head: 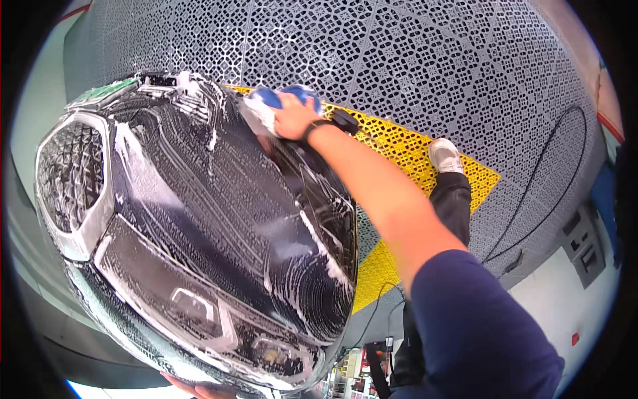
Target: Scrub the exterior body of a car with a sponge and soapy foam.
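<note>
A dark car front lies before me, its hood (199, 174) streaked with white foam. My right hand (294, 117), with a black band at the wrist, presses a blue wash sponge or mitt (304, 95) onto the foamy far side of the hood. Foam also coats the grille (72, 174) and the nearer headlight (199, 309). At the bottom edge, only some fingers of my left hand (199, 391) show, against the lower front bumper; the rest is cut off.
Grey perforated floor tiles (423, 65) and a yellow tile strip (398, 144) border the car. A shoe (445, 155) stands on the yellow strip. A black hose or cable (536, 164) loops at the right. Shelves with various items (354, 369) appear at the bottom.
</note>
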{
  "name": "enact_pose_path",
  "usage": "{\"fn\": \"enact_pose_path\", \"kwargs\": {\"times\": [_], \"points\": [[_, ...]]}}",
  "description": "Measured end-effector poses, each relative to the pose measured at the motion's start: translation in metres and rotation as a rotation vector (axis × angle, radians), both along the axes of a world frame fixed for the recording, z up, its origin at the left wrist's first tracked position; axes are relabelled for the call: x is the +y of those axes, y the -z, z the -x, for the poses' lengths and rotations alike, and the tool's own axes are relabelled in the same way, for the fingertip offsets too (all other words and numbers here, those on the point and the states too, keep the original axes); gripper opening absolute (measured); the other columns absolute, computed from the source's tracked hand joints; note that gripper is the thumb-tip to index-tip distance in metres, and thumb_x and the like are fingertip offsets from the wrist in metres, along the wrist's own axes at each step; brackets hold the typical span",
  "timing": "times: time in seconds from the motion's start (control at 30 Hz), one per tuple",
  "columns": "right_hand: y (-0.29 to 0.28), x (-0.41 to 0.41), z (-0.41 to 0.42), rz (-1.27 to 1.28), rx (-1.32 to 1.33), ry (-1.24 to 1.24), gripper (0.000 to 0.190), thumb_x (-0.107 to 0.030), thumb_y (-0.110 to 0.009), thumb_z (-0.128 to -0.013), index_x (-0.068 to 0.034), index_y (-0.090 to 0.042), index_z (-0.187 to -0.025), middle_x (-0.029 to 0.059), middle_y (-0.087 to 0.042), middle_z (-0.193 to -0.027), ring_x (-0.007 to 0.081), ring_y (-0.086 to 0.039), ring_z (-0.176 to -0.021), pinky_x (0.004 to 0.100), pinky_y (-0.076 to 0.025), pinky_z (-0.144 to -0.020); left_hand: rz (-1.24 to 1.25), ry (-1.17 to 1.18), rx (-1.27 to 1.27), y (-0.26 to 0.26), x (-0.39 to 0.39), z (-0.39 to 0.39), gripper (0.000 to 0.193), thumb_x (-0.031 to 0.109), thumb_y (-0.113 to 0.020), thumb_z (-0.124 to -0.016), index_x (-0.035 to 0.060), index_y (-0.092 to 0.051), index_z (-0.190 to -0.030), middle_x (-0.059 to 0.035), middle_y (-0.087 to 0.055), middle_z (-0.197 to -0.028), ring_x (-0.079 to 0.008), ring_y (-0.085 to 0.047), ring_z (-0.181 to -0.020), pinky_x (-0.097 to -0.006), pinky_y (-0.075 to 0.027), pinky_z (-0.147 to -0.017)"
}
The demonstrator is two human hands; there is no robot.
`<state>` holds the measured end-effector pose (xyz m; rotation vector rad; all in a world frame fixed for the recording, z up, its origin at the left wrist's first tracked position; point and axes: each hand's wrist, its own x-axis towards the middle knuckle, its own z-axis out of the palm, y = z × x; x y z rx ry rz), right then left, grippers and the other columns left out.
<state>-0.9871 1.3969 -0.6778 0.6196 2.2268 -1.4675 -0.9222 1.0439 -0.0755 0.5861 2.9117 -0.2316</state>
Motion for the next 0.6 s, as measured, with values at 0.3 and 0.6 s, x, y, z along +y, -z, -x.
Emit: {"fn": "enact_pose_path", "kwargs": {"times": [0.3, 0.6], "points": [[0.020, -0.010, -0.055, 0.257, 0.174, 0.059, 0.065, -0.033, -0.049, -0.102, -0.038, -0.032, -0.165, 0.0258, -0.071, -0.127, 0.0442, -0.070, -0.111, 0.0524, -0.054, -0.099, 0.020, -0.001, 0.035, 0.002, 0.002, -0.001, 0.078, 0.050, -0.028, -0.113, -0.0037, -0.013, -0.168, -0.0312, -0.016, -0.172, -0.0479, -0.022, -0.158, -0.0605, -0.023, -0.127], [-0.028, -0.163, -0.300, 0.842, -0.302, 0.589, 0.063, -0.031, -0.046, -0.106, -0.016, -0.031, -0.166, 0.0218, -0.054, -0.155, 0.0394, -0.055, -0.136, 0.0494, -0.046, -0.110, -0.057, -0.017, 0.060, 0.005, -0.023, 0.007, 0.078, 0.049, -0.030, -0.112, -0.0036, -0.016, -0.167, -0.0250, -0.014, -0.174, -0.0398, -0.017, -0.162, -0.0568, -0.019, -0.130]]}}
